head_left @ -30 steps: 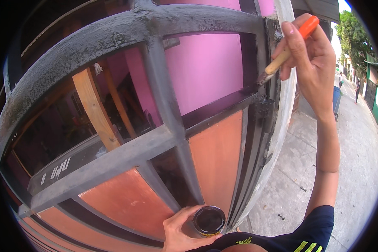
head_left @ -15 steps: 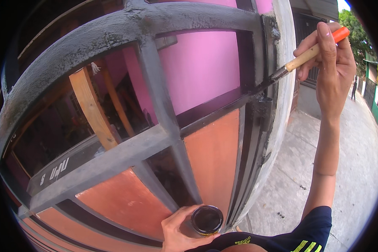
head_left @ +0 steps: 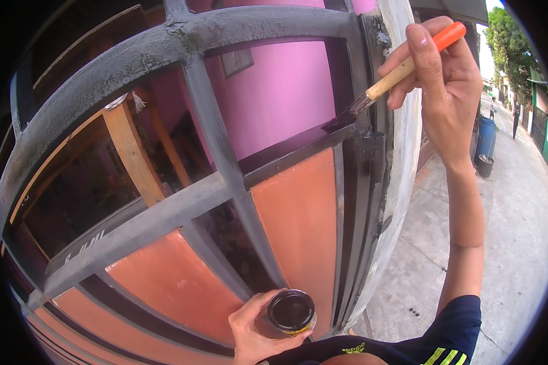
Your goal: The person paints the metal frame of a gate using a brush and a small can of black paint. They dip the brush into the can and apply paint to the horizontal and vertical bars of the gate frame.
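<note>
In my right hand [head_left: 441, 85] is a paintbrush [head_left: 391, 80] with a wooden handle and an orange end, gripped between thumb and fingers. Its dark, wet bristles touch the crossbar [head_left: 298, 148] of a metal gate, near the hinge side. That bar is glossy black, while the grey bar [head_left: 146, 226] further left looks dull. At the lower middle, my left hand [head_left: 253, 325] wraps round a small open can of black paint [head_left: 291, 309], held upright in front of the gate's orange panels [head_left: 298, 213].
A pale concrete post [head_left: 402, 158] stands beside the gate's hinge [head_left: 373, 143]. Pink wall [head_left: 280, 91] and wooden posts [head_left: 131, 149] show through the bars. On the right, a paved lane [head_left: 450, 225] holds a blue bin [head_left: 486, 139] and people further off.
My right hand has moved left with the brush, and the bristles have shifted from beside the upright at the hinge onto the crossbar. The left hand still holds the paint can.
</note>
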Action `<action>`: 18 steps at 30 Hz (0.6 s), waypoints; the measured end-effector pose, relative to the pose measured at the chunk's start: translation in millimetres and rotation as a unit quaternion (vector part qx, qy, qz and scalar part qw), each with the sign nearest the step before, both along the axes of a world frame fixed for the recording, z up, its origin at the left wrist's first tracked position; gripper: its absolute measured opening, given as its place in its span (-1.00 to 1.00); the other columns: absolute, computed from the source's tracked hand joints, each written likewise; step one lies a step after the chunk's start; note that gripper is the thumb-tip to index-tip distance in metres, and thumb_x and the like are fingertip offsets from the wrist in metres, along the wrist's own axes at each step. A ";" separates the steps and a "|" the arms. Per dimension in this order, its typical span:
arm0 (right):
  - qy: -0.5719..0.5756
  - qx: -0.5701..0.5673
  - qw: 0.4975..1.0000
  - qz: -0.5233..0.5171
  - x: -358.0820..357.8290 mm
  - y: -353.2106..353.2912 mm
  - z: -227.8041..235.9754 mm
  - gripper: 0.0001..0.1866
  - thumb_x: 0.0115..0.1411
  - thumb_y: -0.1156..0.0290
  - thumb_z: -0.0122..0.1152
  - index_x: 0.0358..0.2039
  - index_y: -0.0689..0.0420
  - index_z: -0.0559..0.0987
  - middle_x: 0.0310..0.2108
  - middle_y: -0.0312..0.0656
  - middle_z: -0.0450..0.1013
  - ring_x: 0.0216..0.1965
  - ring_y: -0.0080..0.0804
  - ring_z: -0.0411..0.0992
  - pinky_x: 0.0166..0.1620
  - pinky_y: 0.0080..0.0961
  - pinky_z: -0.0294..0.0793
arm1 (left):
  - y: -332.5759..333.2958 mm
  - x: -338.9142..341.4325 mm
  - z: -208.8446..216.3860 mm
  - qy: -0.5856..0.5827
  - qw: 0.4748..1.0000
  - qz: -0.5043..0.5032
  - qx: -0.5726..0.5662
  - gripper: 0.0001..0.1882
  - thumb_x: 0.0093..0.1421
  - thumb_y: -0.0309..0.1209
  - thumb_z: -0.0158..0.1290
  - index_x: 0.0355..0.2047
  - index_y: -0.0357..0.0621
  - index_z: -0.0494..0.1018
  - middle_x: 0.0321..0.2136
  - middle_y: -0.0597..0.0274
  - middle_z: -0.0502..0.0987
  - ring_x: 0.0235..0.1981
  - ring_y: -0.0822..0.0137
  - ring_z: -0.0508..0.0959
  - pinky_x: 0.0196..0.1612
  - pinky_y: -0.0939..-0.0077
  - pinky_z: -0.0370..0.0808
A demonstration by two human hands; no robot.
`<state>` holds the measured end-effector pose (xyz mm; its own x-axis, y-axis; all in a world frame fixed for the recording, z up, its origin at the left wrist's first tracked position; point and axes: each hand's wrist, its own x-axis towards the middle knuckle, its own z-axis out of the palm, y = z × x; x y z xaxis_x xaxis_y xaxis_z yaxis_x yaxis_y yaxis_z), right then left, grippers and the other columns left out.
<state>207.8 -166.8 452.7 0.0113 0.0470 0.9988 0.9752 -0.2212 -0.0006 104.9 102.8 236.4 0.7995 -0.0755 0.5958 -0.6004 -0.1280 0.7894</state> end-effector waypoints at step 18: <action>-0.159 0.095 0.976 0.116 10.9 -27.6 8.0 -0.71 0.38 0.21 0.05 -0.37 0.17 0.44 -0.66 -0.22 0.48 -0.79 -0.68 0.36 -0.74 -0.77 0.29 | 8.7 3.7 -14.0 -0.006 0.999 0.032 -0.023 -0.18 -0.36 -0.34 0.47 -0.04 -0.47 0.46 -0.18 0.05 0.60 -0.11 0.28 0.59 0.06 0.38 0.46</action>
